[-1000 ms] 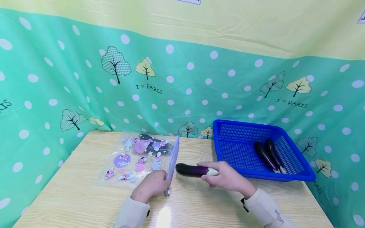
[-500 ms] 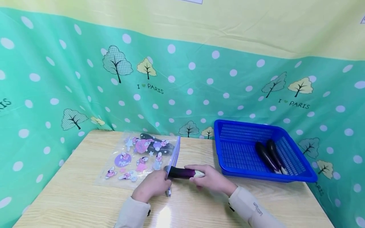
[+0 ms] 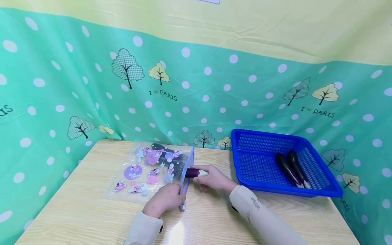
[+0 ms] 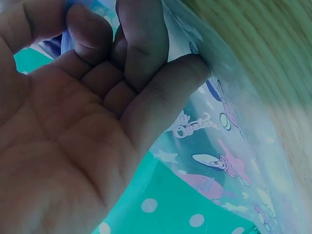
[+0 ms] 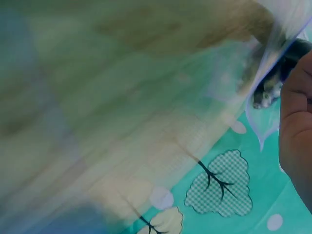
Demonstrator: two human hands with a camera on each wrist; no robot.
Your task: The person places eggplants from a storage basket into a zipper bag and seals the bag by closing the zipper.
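Observation:
A clear zip bag point(image 3: 128, 185) printed with pink and purple cartoon figures lies flat on the table, its purple-edged mouth facing right. Inside it, near the back, rests a dark eggplant point(image 3: 159, 149). My left hand point(image 3: 166, 198) pinches the near part of the bag's mouth; in the left wrist view its fingers curl at the plastic. My right hand point(image 3: 212, 177) grips a purple eggplant point(image 3: 192, 173) by its pale stem end. The front part of that eggplant is inside the bag's mouth, seen through the film.
On the right stands a blue plastic basket point(image 3: 252, 180), holding two more eggplants point(image 3: 287, 168) side by side. The wooden table point(image 3: 76, 211) meets a green dotted cloth point(image 3: 171, 115) hung behind and at both sides.
My right hand has moved left with the eggplant, from beside the bag to its mouth, and the eggplant's front has gone in. My left hand has stayed at the bag's edge.

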